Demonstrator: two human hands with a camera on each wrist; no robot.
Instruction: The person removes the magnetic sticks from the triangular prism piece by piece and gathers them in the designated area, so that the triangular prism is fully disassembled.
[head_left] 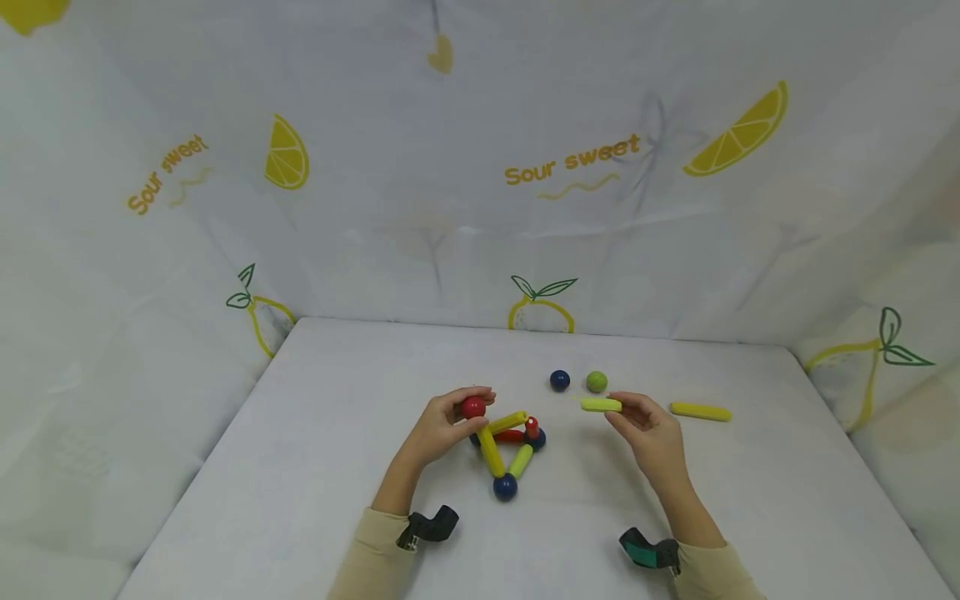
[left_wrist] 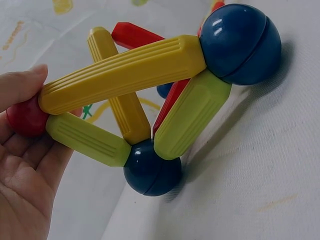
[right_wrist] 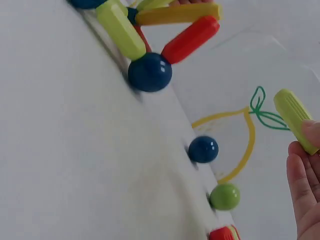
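Note:
My left hand (head_left: 435, 431) grips a red ball (head_left: 473, 407) at the raised corner of a ball-and-rod frame. From that ball, a yellow rod (left_wrist: 125, 75) and a light green rod (left_wrist: 90, 140) slope down to blue balls (left_wrist: 152, 167). More red and green rods join the blue balls at the base. A second yellow rod (head_left: 508, 422) and a short red rod (head_left: 532, 427) lean upward with free ends. Off to the right, my right hand (head_left: 654, 437) pinches a loose light green rod (head_left: 600, 405) near one end, apart from the frame.
Behind the frame, a loose blue ball (head_left: 559, 380) and a green ball (head_left: 596, 382) lie side by side. One yellow rod (head_left: 701, 412) rests to the right of my right hand. A white patterned curtain (head_left: 405, 192) hangs behind the white table (head_left: 300, 500).

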